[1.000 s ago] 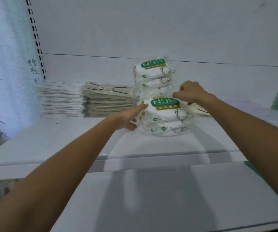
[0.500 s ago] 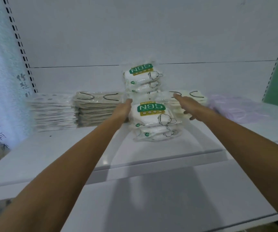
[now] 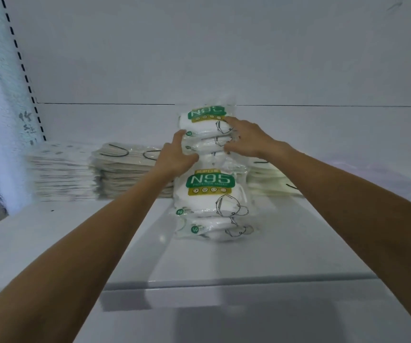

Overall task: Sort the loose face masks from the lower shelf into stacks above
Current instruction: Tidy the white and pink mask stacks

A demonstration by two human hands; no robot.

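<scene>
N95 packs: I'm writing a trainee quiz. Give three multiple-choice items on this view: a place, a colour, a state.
1. Both hands touch: A the rear stack, B the front stack, C nothing.
2. The N95 labels are: A red, B green, C blue.
3. The front stack: A hangs midair, B rests on the shelf, C lies scattered.
A: left hand and right hand flank the rear stack. B: the N95 labels show green. B: it sits piled on the shelf.
</scene>
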